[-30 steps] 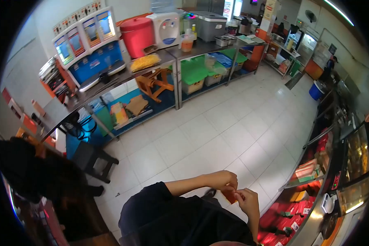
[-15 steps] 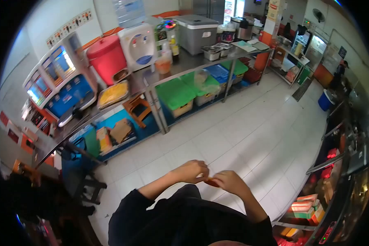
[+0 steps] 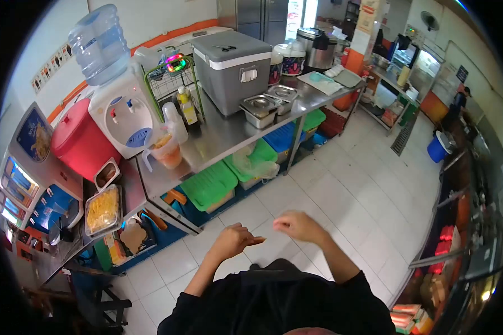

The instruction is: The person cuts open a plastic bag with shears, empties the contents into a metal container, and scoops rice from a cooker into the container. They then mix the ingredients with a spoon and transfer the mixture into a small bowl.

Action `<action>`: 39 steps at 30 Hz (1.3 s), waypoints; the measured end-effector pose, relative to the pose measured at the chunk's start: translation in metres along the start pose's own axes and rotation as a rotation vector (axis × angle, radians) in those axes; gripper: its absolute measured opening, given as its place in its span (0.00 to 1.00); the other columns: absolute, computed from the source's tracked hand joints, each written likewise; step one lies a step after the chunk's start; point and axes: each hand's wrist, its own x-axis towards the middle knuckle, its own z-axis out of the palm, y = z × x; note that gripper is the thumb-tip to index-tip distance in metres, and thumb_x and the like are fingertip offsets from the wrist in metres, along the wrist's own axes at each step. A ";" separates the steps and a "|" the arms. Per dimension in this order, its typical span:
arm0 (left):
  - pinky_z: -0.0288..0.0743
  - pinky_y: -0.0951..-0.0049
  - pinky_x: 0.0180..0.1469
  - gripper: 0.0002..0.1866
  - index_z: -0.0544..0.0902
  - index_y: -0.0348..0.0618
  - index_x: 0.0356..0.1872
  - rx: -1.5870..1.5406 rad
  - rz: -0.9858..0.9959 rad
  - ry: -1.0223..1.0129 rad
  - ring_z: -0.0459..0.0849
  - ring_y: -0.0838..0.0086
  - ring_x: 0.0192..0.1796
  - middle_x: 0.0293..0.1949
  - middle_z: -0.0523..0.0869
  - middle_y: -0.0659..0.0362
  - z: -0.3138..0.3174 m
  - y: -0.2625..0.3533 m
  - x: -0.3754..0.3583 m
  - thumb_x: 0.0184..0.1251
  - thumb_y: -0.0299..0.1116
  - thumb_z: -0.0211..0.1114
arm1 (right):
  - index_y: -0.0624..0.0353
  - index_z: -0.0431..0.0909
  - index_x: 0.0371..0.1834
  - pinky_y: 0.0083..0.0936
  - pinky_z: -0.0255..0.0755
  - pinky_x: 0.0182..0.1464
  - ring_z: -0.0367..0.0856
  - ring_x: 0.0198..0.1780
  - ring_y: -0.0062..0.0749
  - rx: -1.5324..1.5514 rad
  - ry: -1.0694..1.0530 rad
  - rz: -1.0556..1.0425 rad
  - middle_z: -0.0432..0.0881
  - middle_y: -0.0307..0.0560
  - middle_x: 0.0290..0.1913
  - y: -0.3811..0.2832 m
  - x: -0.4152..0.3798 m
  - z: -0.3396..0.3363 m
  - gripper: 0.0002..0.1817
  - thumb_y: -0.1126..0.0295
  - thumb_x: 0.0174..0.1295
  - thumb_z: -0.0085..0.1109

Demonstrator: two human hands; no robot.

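Observation:
My left hand [image 3: 232, 241] is held in front of my body above the tiled floor, its fingers curled in. A small orange-brown tip shows at its thumb side; whether this is a held piece or part of the hand I cannot make out. My right hand [image 3: 303, 228] is a short way to the right, apart from the left one. Its fingers are pressed together in a pinch, slightly blurred, with a reddish spot at the tips. What they hold, if anything, is too small to name.
Along the left runs a steel counter [image 3: 198, 157] with a jug of orange liquid [image 3: 166, 151], grey cooler box [image 3: 232, 70], water dispenser [image 3: 123, 120], red bucket [image 3: 84, 137] and tray of yellow food [image 3: 103, 211]. Green-lidded bins [image 3: 209, 186] stand beneath. Another person [image 3: 460, 100] is far right.
My hands were together around a small orange-red thing; now they are apart. The view has moved nearer the counter, which shows larger.

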 end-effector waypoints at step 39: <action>0.69 0.68 0.36 0.03 0.77 0.33 0.28 0.180 -0.985 0.962 0.75 0.59 0.32 0.27 0.77 0.52 -0.059 -0.141 0.259 0.51 0.21 0.62 | 0.64 0.78 0.15 0.37 0.72 0.27 0.81 0.25 0.44 -0.589 0.556 -0.124 0.78 0.57 0.19 0.307 0.740 -0.429 0.07 0.72 0.40 0.54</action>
